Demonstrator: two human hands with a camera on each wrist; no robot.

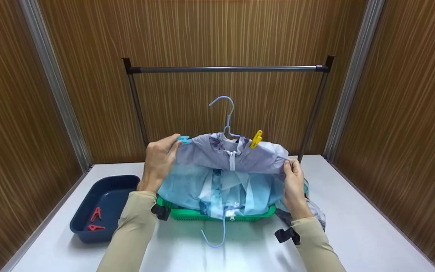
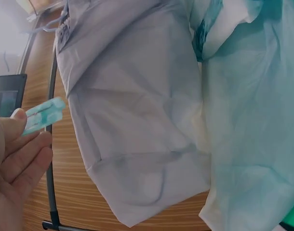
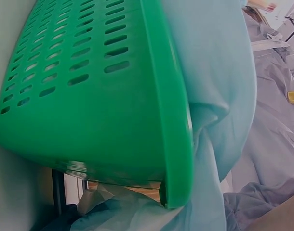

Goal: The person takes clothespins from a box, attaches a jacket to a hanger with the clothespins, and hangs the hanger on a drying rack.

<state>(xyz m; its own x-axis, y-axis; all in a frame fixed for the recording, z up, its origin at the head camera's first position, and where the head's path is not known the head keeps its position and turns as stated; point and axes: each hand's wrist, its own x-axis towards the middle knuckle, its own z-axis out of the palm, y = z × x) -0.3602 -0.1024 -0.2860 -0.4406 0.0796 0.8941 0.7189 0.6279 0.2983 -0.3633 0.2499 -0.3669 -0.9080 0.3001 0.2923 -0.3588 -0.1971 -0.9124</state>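
The nearest things are two beige sleeves (image 1: 132,230), reached forward beneath a rack (image 1: 229,69). A light-blue garment (image 1: 187,183) is heaped over a green basket (image 1: 193,218); in front of the rack, above that heap, a lilac garment (image 1: 210,153) is held up. Its neck is crossed by a hanger (image 1: 228,117), whose hook is well apart from the rack's bar. A second hook (image 1: 224,228) is seen pointing down before the basket; it could be snagged on the rim if the light-blue cloth were dragged. By the right hand (image 1: 293,183) the lilac cloth is pinched at its side; a hard tug there could pull the neckline askew. By the left hand (image 1: 159,160) a blue peg (image 1: 184,139) is pinched, just beside the shoulder and apparently unclipped; if only the fabric's edge were caught, it could spring off. The opposite shoulder is gripped by a yellow peg (image 1: 256,139).
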